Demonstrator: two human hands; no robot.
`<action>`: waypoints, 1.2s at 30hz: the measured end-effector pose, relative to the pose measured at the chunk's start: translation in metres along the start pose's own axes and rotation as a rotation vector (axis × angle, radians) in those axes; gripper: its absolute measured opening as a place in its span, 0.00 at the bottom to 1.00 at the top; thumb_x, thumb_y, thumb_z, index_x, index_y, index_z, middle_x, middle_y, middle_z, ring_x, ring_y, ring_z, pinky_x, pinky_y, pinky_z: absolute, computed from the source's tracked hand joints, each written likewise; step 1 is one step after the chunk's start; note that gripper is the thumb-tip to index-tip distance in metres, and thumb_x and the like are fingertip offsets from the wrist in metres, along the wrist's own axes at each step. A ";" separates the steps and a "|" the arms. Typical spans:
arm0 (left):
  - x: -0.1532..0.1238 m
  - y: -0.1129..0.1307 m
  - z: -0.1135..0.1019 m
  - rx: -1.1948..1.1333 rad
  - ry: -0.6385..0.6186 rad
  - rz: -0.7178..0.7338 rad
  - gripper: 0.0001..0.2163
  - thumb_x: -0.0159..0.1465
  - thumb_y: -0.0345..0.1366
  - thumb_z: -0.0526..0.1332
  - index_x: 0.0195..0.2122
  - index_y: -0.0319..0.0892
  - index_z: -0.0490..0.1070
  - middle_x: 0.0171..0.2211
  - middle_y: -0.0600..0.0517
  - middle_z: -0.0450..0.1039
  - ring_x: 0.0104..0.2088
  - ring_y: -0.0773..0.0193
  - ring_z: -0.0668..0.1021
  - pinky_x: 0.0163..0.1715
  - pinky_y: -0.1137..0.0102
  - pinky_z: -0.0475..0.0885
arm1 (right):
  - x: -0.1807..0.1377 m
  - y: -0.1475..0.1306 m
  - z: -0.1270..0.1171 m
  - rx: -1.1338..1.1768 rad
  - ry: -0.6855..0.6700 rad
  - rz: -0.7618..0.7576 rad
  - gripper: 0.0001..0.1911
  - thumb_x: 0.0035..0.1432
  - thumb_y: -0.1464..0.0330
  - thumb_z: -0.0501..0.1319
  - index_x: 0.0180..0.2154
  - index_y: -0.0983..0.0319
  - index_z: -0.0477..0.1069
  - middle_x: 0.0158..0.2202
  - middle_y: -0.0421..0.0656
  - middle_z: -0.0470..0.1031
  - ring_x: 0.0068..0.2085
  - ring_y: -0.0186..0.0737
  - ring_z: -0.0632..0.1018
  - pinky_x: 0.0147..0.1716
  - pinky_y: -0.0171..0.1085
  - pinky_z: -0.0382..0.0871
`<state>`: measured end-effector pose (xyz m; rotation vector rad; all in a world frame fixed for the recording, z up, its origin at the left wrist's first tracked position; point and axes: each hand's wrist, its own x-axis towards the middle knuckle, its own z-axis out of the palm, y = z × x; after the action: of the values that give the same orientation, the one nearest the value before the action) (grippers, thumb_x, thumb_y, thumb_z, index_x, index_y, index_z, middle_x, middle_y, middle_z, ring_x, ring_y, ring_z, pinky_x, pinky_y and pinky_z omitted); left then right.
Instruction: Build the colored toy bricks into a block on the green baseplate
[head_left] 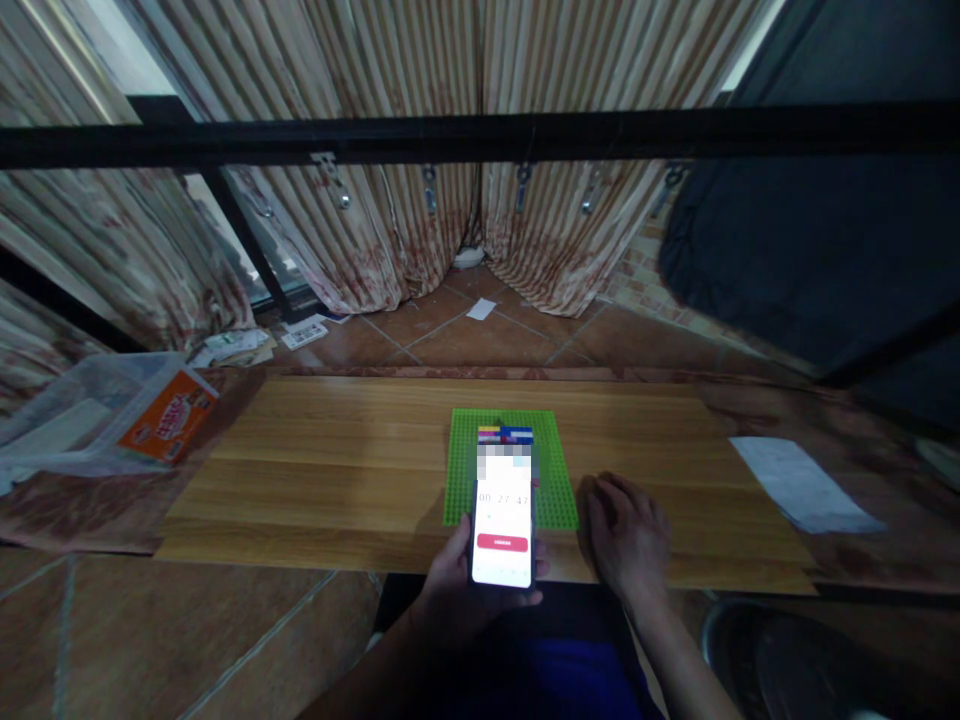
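My left hand (pixel 455 590) is closed around a smartphone (pixel 504 565), holding it upright with the lit screen toward me. A timer readout and a red button show on the screen, and its upper part is blurred out. Behind the phone lies a green studded baseplate (pixel 555 480), partly hidden by it. Several coloured building bricks (pixel 517 436), among them blue, white and yellow ones, show on the plate just above the phone. To the right of the plate, my right hand (pixel 630 535) rests on the wooden board with its fingers curled in; nothing shows in it.
The wooden board (pixel 300 470) lies across in front of me. At its left stands a clear plastic bin (pixel 90 400) with an orange label. A white paper sheet (pixel 802 485) lies at the right. Behind are a dark metal bar (pixel 480 138) and striped curtains (pixel 405 230).
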<state>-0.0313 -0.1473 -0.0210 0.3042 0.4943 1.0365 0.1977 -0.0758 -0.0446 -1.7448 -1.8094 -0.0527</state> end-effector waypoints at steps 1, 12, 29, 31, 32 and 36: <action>0.000 0.000 0.000 -0.013 -0.012 -0.015 0.27 0.67 0.53 0.50 0.59 0.39 0.63 0.49 0.36 0.74 0.46 0.48 0.79 0.41 0.56 0.76 | 0.000 0.000 0.000 -0.001 0.000 0.000 0.18 0.64 0.60 0.53 0.46 0.64 0.75 0.50 0.53 0.75 0.51 0.54 0.72 0.50 0.51 0.62; 0.002 0.001 0.000 -0.104 -0.086 -0.058 0.28 0.69 0.52 0.43 0.58 0.36 0.65 0.49 0.36 0.74 0.47 0.50 0.78 0.42 0.58 0.75 | 0.000 0.001 0.000 -0.004 -0.011 -0.004 0.19 0.64 0.60 0.53 0.46 0.64 0.75 0.50 0.52 0.75 0.51 0.52 0.71 0.50 0.50 0.62; 0.001 0.000 0.001 -0.051 -0.029 -0.039 0.28 0.68 0.54 0.47 0.59 0.38 0.63 0.49 0.36 0.74 0.47 0.48 0.78 0.41 0.57 0.75 | 0.000 0.002 0.001 -0.002 -0.022 -0.011 0.19 0.64 0.60 0.52 0.46 0.63 0.74 0.50 0.52 0.75 0.51 0.52 0.71 0.50 0.50 0.61; 0.002 0.001 0.000 -0.049 -0.018 -0.055 0.28 0.68 0.54 0.47 0.59 0.37 0.62 0.49 0.36 0.74 0.47 0.48 0.78 0.41 0.57 0.75 | 0.000 0.002 0.001 -0.001 -0.015 -0.010 0.19 0.64 0.60 0.52 0.47 0.63 0.74 0.49 0.52 0.75 0.51 0.52 0.71 0.50 0.50 0.61; 0.002 0.001 0.000 -0.055 -0.025 -0.067 0.29 0.68 0.55 0.46 0.59 0.37 0.63 0.49 0.36 0.74 0.47 0.48 0.78 0.41 0.57 0.74 | 0.000 0.001 0.001 -0.002 -0.010 -0.007 0.19 0.64 0.60 0.52 0.46 0.63 0.74 0.49 0.52 0.75 0.51 0.52 0.71 0.50 0.50 0.61; 0.003 0.002 0.001 -0.071 -0.047 -0.084 0.31 0.67 0.57 0.44 0.58 0.36 0.65 0.49 0.36 0.74 0.47 0.49 0.78 0.41 0.58 0.75 | 0.000 0.001 0.001 -0.007 -0.007 -0.006 0.18 0.64 0.60 0.52 0.46 0.63 0.75 0.49 0.52 0.75 0.51 0.52 0.71 0.50 0.50 0.61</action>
<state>-0.0312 -0.1442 -0.0203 0.2420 0.4235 0.9613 0.1983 -0.0754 -0.0456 -1.7473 -1.8216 -0.0554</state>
